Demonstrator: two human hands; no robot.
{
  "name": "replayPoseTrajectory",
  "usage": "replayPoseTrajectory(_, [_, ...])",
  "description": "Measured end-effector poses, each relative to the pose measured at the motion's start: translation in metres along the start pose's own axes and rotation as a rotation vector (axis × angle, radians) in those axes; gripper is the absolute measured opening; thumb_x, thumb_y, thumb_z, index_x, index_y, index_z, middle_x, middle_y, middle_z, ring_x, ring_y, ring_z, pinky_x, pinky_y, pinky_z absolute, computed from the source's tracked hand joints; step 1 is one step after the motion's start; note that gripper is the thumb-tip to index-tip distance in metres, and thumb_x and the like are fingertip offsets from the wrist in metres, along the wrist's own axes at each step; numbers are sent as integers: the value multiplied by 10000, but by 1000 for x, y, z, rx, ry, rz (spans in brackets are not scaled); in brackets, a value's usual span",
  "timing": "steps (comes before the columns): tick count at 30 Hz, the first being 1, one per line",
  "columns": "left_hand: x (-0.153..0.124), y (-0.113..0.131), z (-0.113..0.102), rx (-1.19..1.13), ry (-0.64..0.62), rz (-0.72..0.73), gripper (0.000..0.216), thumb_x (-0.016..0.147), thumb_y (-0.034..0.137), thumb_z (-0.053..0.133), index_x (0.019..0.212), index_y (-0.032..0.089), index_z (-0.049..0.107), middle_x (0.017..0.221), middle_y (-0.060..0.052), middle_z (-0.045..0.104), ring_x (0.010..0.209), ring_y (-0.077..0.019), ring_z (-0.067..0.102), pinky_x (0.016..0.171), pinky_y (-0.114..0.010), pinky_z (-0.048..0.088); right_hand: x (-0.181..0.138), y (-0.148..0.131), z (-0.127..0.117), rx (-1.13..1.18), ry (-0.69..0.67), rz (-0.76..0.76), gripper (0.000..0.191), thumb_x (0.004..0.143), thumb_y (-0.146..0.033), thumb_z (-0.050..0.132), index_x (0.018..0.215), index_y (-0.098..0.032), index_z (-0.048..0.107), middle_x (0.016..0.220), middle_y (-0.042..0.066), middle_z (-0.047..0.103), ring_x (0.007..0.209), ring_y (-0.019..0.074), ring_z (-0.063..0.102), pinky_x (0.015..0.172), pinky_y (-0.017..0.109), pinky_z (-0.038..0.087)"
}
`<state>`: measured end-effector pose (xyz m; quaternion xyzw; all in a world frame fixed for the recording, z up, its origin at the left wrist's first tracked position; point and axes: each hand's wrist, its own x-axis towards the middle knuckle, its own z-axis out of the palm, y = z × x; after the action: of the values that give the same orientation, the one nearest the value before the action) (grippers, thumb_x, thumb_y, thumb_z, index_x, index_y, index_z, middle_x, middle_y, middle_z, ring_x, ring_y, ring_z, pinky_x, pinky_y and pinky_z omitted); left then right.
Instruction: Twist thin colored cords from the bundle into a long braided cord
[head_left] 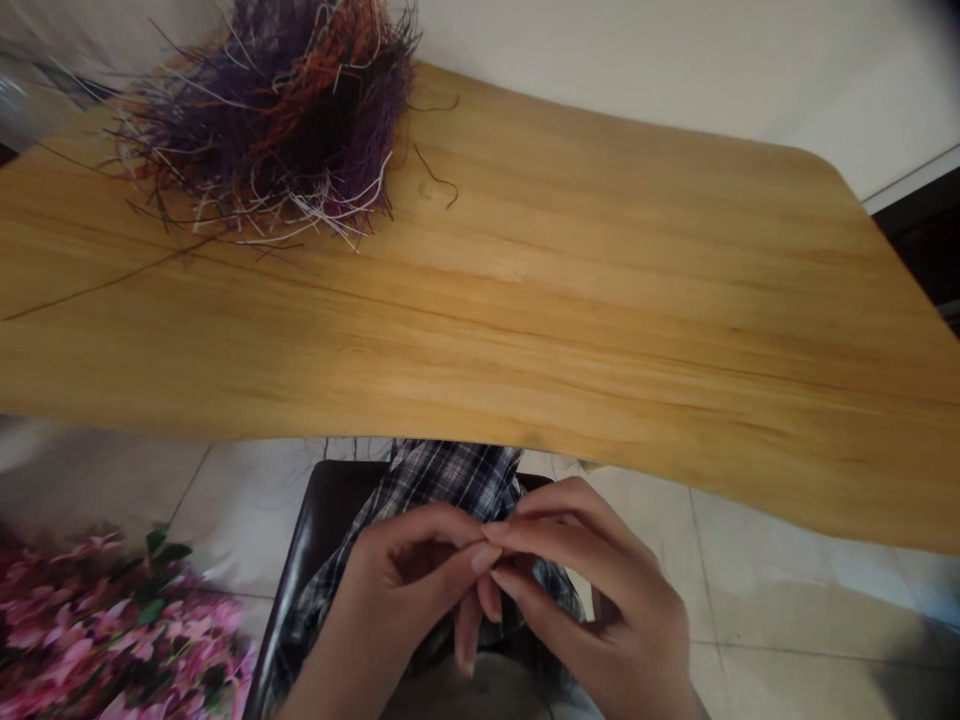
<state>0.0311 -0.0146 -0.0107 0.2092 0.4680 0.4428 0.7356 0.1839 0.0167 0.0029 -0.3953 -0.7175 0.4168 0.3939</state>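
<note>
Low in the view, in front of the table's near edge, my left hand and my right hand meet fingertip to fingertip. Thumb and forefinger of the left are pinched together. The right hand's fingertips press closed against them. Whatever lies between the fingers is too small or too hidden to make out. On the far left of the wooden table rests a tangled bundle of thin strands, purple, orange, dark and white, well away from both hands.
A loose dark strand lies beside the bundle, and a long brown one runs leftward. Below the hands are plaid cloth and a dark seat. Pink flowers fill the lower left, over a tiled floor.
</note>
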Motion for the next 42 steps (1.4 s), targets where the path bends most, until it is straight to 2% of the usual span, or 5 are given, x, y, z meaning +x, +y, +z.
replayPoseTrajectory(9, [-4, -6, -3, -77, -105, 44, 85, 834, 218, 648, 794, 169, 703, 623, 17, 643, 419, -52, 572, 444, -137, 473, -1, 1, 1, 92, 47, -24, 272, 772, 2, 630, 959, -182, 700, 902, 41, 593, 767, 126, 637, 622, 237, 551])
replayPoseTrajectory(15, [-6, -2, 1, -74, -70, 29, 57, 813, 229, 671, 825, 186, 707, 648, 16, 628, 431, -53, 556, 413, -131, 457, 0, 2, 0, 91, 25, -39, 308, 767, 30, 614, 976, -181, 698, 918, 44, 589, 771, 125, 630, 620, 244, 541])
replayPoseTrajectory(27, [-4, -4, 3, 47, 4, 27, 118, 776, 292, 706, 817, 188, 665, 550, 42, 550, 469, -58, 500, 440, -127, 429, 0, 1, 1, -111, 70, -106, 292, 778, 30, 594, 956, -179, 695, 912, 41, 598, 789, 111, 626, 655, 215, 548])
replayPoseTrajectory(35, [7, -1, 5, 101, 51, 51, 116, 775, 274, 693, 845, 184, 675, 658, 13, 595, 565, -95, 535, 452, -147, 431, 2, 12, -6, -347, -11, -196, 249, 801, -9, 592, 956, -187, 669, 906, 45, 636, 762, 128, 633, 656, 250, 527])
replayPoseTrajectory(42, [17, -6, 7, 44, 37, 50, 154, 758, 287, 708, 860, 173, 689, 634, 18, 591, 546, -90, 513, 449, -155, 429, 5, 18, -10, -356, -36, -214, 238, 826, -31, 580, 982, -192, 660, 886, 39, 651, 763, 134, 631, 651, 250, 521])
